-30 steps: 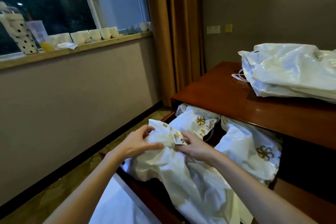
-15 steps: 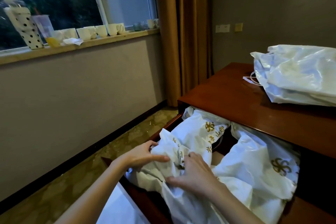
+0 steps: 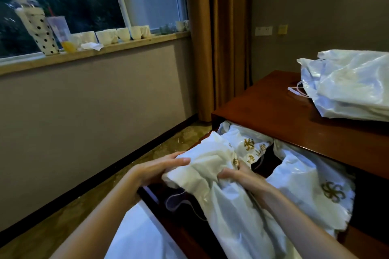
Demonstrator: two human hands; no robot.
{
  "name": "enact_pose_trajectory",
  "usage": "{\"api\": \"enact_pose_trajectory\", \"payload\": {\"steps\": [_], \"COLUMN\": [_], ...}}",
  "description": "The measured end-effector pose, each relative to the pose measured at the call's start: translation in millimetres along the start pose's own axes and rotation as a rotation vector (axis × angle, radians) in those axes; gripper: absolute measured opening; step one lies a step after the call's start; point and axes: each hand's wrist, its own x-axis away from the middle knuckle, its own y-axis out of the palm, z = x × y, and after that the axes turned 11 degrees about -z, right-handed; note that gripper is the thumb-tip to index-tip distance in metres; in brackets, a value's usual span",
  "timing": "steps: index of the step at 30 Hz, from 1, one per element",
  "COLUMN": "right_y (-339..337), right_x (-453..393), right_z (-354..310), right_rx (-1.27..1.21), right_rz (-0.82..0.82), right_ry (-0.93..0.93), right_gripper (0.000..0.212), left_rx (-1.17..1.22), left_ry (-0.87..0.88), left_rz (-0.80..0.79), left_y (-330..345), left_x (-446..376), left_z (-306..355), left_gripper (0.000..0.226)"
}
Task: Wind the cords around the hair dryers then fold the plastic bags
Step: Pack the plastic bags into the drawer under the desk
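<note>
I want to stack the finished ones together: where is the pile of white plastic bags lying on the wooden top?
The pile of white plastic bags lies at the head view's far right, on the brown wooden desk top, above the open drawer.

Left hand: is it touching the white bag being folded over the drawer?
Touching. The head view shows the left hand lying against the bag, thumb on top of the bundle.

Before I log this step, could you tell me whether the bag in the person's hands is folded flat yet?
Not yet. The white bag is bunched and creased between the left hand and right hand, its lower part trailing loose.
</note>
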Motion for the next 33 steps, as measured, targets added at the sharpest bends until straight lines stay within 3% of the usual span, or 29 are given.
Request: {"api": "enact_pose_trajectory", "payload": {"steps": [2, 4, 9, 12, 13, 15, 17, 19, 21, 24, 26, 28, 30, 33], "right_y": [-1.8, -1.2, -4.5, 11.5, 18.4, 29.5, 32.9, 33.4, 35.3, 38.1, 37.9, 37.7, 40.4, 40.9], "right_x": [-4.5, -5.7, -13.8, -13.5, -16.9, -25.1, -29.4, -29.7, -24.9, -17.5, -14.9, -14.5, -17.0, -21.7], "right_z": [1.3, 0.1, -2.8, 10.5, 19.1, 32.2, 33.8, 29.1, 23.4, 8.7, 6.5, 13.5, 26.3, 34.6], "right_rx": [0.031, 0.101, 0.405, 0.255, 0.236, 0.274, 0.303, 0.317, 0.465, 0.977, 1.185, 0.996, 0.696, 0.681], "right_rz": [0.038, 0.068, 0.009, -0.041, -0.035, -0.013, -0.030, -0.063, -0.068, 0.068, 0.185, 0.118, 0.008, -0.008], "right_ry": [0.020, 0.049, 0.125, 0.128, 0.103, 0.073, 0.069, 0.076, 0.105, 0.159, 0.047, -0.096, -0.113, -0.018], "right_gripper": [0.083, 0.094, 0.089, 0.061, 0.061, 0.086, 0.091, 0.081, 0.075, 0.073, 0.073, 0.077, 0.080, 0.076], "left_rx": [0.110, 0.082, -0.315, -0.495, -0.561, -0.813, -1.006, -0.901, -0.893, -0.907, -0.868, -0.814, -0.740, -0.700], "left_ry": [0.066, 0.070, -0.135, -0.263, -0.323, -0.420, -0.309, -0.110, -0.067, -0.112, -0.061, -0.012, -0.033, -0.011], "left_rz": [-0.018, -0.006, 0.045, 0.145, 0.171, 0.238, 0.303, 0.246, 0.201, 0.194, 0.183, 0.174, 0.147, 0.129], "left_y": [6.1, 9.5, -9.9, -20.3, -18.9, -12.2, -2.8, 8.4, 22.7, 34.5, 35.9, 37.5, 39.3, 35.2], "left_x": [-4.0, -6.1, 9.5, 20.3, 22.0, 23.6, 17.9, 8.1, -2.0, -10.5, -12.5, -13.4, -15.7, -19.9], "left_z": [-0.6, 2.8, 4.9, 2.6, 5.2, 15.0, 22.2, 24.2, 17.1, -8.5, -18.3, -18.3, -13.5, -14.7], "left_gripper": [0.096, 0.088, 0.074, 0.062, 0.068, 0.091, 0.106, 0.109, 0.095, 0.067, 0.064, 0.063, 0.063, 0.072]}}
